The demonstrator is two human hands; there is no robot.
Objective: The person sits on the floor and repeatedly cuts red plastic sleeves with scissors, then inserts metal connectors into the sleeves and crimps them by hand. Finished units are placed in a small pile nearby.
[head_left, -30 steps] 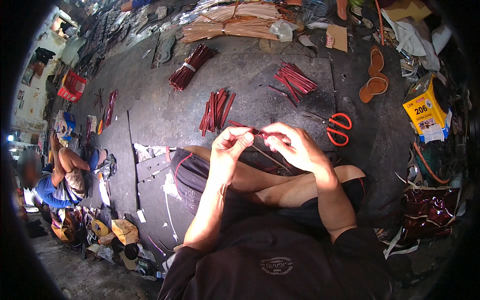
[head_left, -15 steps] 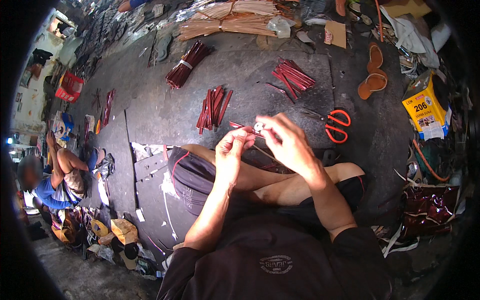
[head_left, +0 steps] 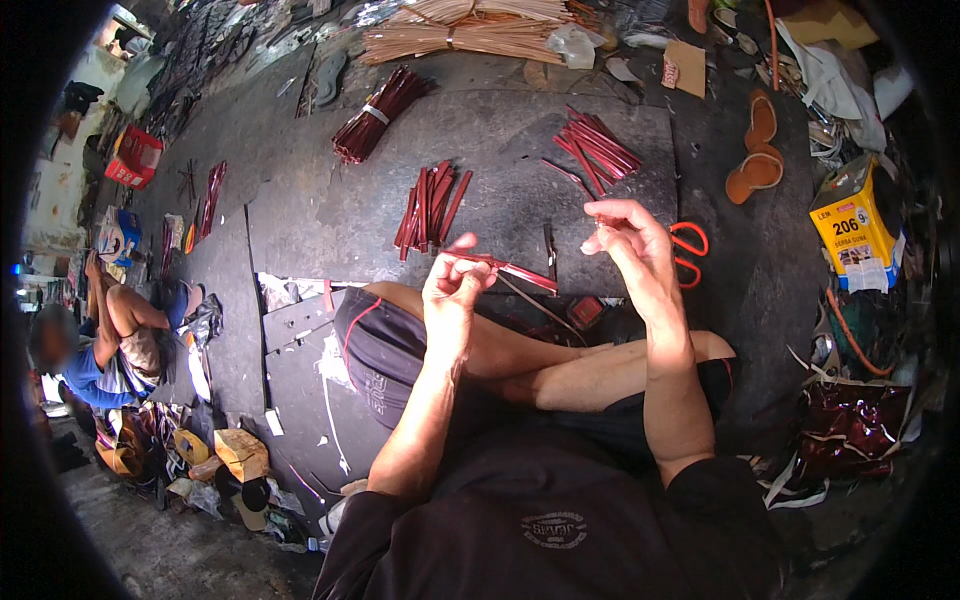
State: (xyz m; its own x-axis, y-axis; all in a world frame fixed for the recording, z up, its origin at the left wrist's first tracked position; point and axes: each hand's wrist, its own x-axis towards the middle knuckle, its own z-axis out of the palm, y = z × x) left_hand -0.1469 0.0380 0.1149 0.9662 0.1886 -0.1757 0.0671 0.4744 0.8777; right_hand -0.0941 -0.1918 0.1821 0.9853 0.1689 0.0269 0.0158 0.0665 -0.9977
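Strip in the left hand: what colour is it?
The narrow strip is dark red with a glossy sheen; the head view shows it best.

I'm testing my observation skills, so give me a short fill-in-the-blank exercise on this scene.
1. The ____ hand grips a long dark red strip.
2. The scissors lie nearer the ____ hand.
3. A ____ band wraps the tied bundle.
4. The carton near the right edge is mostly ____.
Missing words: left; right; white; yellow.

Around you spreads a dark, scuffed floor (head_left: 300, 215), rougher at near left, while a pale, stained wall (head_left: 58, 210) stands along the left.
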